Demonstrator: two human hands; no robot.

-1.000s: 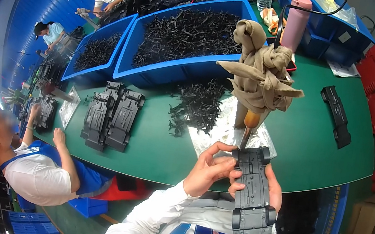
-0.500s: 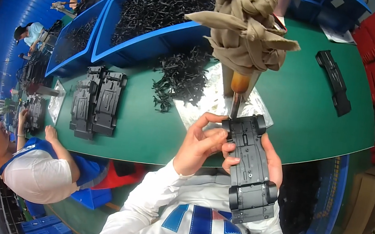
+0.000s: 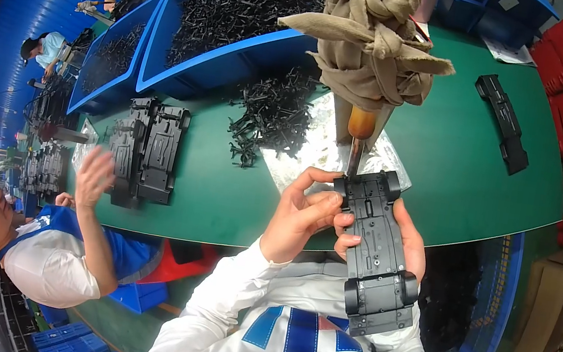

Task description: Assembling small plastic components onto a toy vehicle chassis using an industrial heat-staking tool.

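Observation:
A black plastic toy-car chassis (image 3: 377,245) is held tilted in front of my chest, its flat ribbed face up. My right hand (image 3: 411,243) grips it from beneath, thumb along the right edge and fingertips curling over the left edge. The fingers of my left hand (image 3: 305,212) are closed at the chassis's far left corner; any small part between them is hidden. Over that corner hangs an upright tool with a metal rod and amber collar (image 3: 360,124), wrapped above in knotted beige cloth (image 3: 376,52). The rod's tip meets or nearly meets the corner.
On the green table (image 3: 443,164) lie a pile of small black parts (image 3: 273,113), a clear plastic bag (image 3: 313,159), stacked chassis (image 3: 163,151) and one chassis (image 3: 502,123) at right. Blue bins (image 3: 241,10) stand behind. A co-worker (image 3: 55,251) sits at left.
The co-worker at left has raised a hand off the table toward the stacked chassis, blurred by motion. My hands, the chassis and the tool look almost unchanged.

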